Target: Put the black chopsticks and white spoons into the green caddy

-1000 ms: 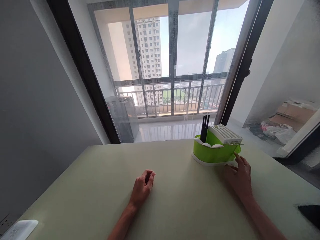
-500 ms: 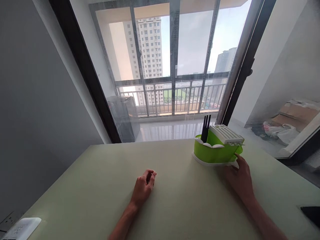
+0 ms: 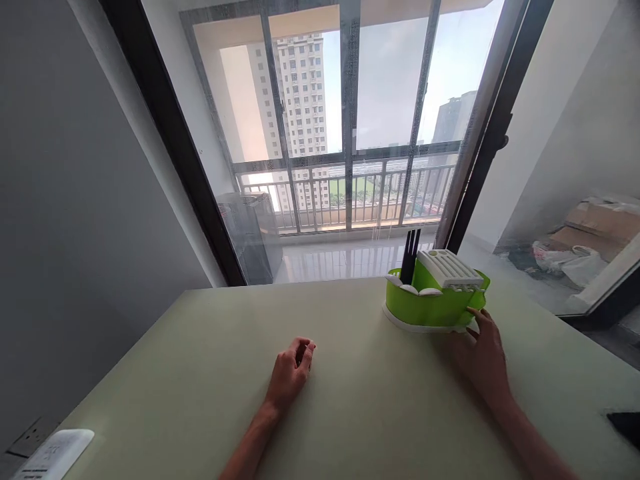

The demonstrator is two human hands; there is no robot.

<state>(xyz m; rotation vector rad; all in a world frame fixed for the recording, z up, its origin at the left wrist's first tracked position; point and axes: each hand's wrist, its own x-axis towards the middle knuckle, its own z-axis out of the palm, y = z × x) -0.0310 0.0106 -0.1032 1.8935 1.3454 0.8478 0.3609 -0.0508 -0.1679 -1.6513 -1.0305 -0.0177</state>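
A green and white kitchen utensil holder [image 3: 427,310] stands toward the far right of the table, with a slotted white top [image 3: 449,268] at its right end. Several black chopsticks [image 3: 410,259] stick up from its left part. My right hand [image 3: 483,350] is at the holder's near right corner, fingers spread, the fingertips against or very close to its side; no grip shows. My left hand [image 3: 291,367] lies on the table to the left of the holder, its fingers curled in toward the thumb with nothing visible in them.
The pale table [image 3: 200,373] reaches to a glass door before a balcony. A white device [image 3: 57,453] lies at the near left edge, by a wall socket [image 3: 33,437]. A dark object [image 3: 625,423] sits at the right edge. Cardboard and plastic bags [image 3: 580,263] lie beyond, on the right.
The view has shifted slightly. My right hand stays by the holder's corner, and its fingers have moved a little. My left hand keeps its curled pose.
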